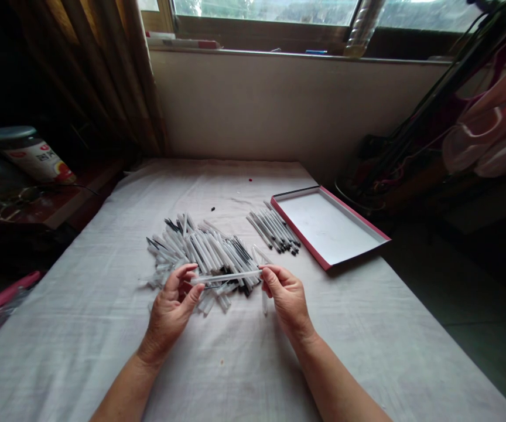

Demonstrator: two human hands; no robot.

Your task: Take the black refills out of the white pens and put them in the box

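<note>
A translucent pen tube [226, 277] stretched nearly crosswise before a loose pile of pen parts [211, 249], its right end pinched by the right hand [289, 299], its left between the left hand's [170, 310] thumb and fingers, hold unclear.

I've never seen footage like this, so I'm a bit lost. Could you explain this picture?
No machine here: a camera on a person's head looks forward and down at their own bare hands. The right hand pinches one end of a whitish tube; its other end lies between the thumb and fingers of the left hand. On the pale cloth lie a big heap of tubes, a smaller group of dark-ended sticks and a shallow red-sided box.
</note>
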